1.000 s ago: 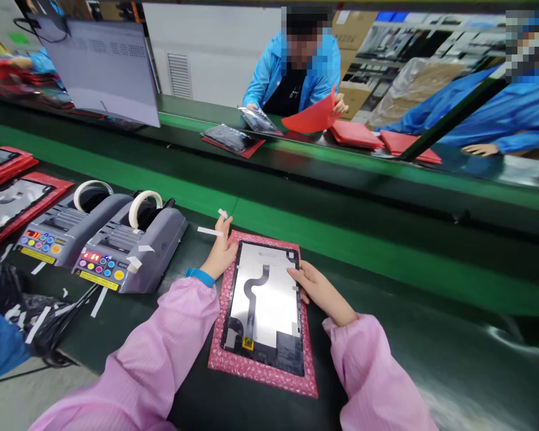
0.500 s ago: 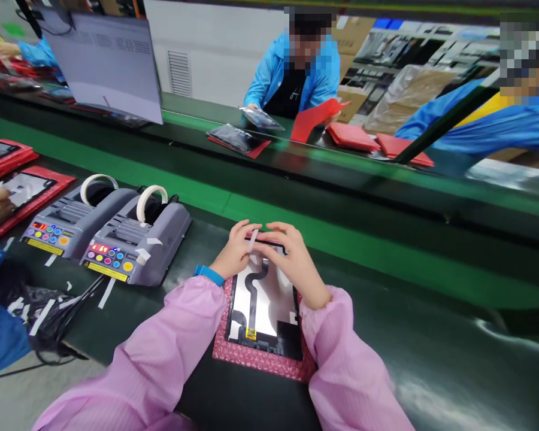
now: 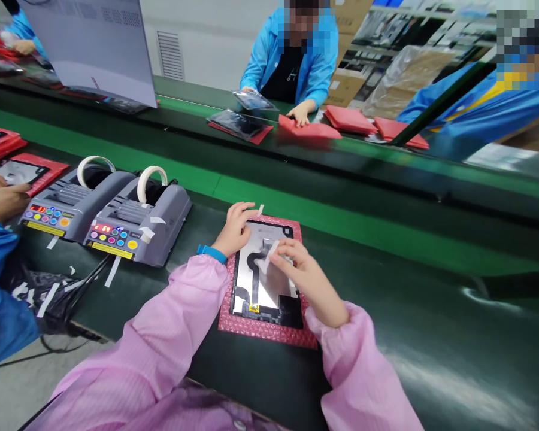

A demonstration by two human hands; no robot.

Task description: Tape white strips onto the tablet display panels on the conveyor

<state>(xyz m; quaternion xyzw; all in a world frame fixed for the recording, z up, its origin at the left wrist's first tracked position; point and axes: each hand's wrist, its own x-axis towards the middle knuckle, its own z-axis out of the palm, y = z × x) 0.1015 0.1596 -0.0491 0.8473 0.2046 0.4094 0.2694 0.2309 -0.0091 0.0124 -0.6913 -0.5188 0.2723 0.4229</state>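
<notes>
A tablet screen panel [image 3: 269,281] lies back side up, with a silvery back, a black border and a dark curved flex cable [image 3: 255,278]. Pink bubble wrap [image 3: 265,332] is under it. My left hand [image 3: 234,232] is at the panel's upper left corner, fingers stretched and thumb apart. A short white tape strip [image 3: 261,209] sits at its fingertips, seemingly stuck there. Over the panel's upper right half, my right hand [image 3: 308,275] pinches a white tape piece [image 3: 273,249] between thumb and fingers, just above the silvery surface.
Two grey tape dispensers [image 3: 137,221] stand to the left, one strip [image 3: 112,271] hanging from the nearer. Beyond them a co-worker's hands [image 3: 2,197] are at another panel. Across a raised green ledge [image 3: 197,179], a person in blue [image 3: 291,66] handles red pouches [image 3: 309,127].
My hands have drawn apart: the right came down over the panel with a tape piece, the left stays at the upper left corner. Across the ledge, the person's red pouch has been lowered flat.
</notes>
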